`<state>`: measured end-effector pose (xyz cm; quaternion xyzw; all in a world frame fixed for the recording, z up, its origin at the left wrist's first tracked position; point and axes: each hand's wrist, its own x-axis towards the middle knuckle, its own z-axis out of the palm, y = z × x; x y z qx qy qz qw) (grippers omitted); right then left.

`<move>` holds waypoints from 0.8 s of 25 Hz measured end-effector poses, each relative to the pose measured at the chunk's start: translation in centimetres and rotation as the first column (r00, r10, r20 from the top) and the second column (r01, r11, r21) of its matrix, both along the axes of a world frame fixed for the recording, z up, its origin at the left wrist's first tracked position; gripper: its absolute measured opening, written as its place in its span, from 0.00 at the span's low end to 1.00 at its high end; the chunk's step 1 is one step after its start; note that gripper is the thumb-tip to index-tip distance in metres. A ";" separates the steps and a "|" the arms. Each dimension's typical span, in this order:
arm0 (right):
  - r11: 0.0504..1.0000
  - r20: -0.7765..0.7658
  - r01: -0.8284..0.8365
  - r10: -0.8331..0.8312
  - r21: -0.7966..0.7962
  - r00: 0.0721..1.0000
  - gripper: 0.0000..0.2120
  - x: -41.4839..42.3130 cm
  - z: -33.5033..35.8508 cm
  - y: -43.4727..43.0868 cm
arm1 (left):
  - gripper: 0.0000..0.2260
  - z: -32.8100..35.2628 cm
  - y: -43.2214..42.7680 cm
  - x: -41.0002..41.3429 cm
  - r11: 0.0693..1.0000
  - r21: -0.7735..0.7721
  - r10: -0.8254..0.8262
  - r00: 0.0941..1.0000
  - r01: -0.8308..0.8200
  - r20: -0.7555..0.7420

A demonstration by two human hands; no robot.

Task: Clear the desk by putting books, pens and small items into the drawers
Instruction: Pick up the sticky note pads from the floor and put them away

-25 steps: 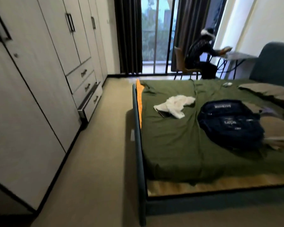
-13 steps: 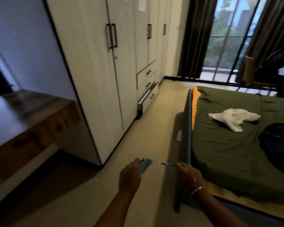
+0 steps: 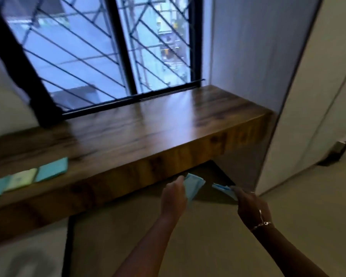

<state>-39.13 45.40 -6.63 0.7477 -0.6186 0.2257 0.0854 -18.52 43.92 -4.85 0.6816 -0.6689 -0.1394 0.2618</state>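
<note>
Here both hands are closed on thin blue items: the left hand (image 3: pixel 173 195) grips a blue booklet (image 3: pixel 194 183), the right hand (image 3: pixel 248 204) another blue piece (image 3: pixel 221 188), held low before the bench (image 3: pixel 148 124), probably for stowing; three pastel items (image 3: pixel 28 176) remain on top.

A barred window (image 3: pixel 108 47) sits behind, a pale wardrobe (image 3: pixel 318 96) at right.
</note>
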 end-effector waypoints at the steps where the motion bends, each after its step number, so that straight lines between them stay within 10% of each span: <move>1: 0.999 0.022 -0.047 0.046 0.020 0.999 0.21 3.0 0.1 -1.2 | 0.11 0.2 0.0 3.0 0.998 -0.012 0.059 0.998 -0.060 -0.024; 7: 0.942 0.316 -0.295 0.234 0.160 0.919 0.23 17.6 1.4 -6.7 | 0.15 1.7 -0.3 17.1 0.900 -0.054 0.421 0.896 -0.432 -0.139; 14: 0.806 0.766 -0.485 0.063 0.339 0.640 0.14 31.3 1.9 -14.8 | 0.20 2.6 -2.0 28.0 0.701 -0.010 0.685 0.677 -0.713 -0.270; 20: 0.707 0.783 -0.517 -0.085 0.482 0.616 0.20 39.1 1.5 -20.7 | 0.18 2.6 -7.7 34.9 0.635 0.062 0.767 0.619 -0.770 -0.171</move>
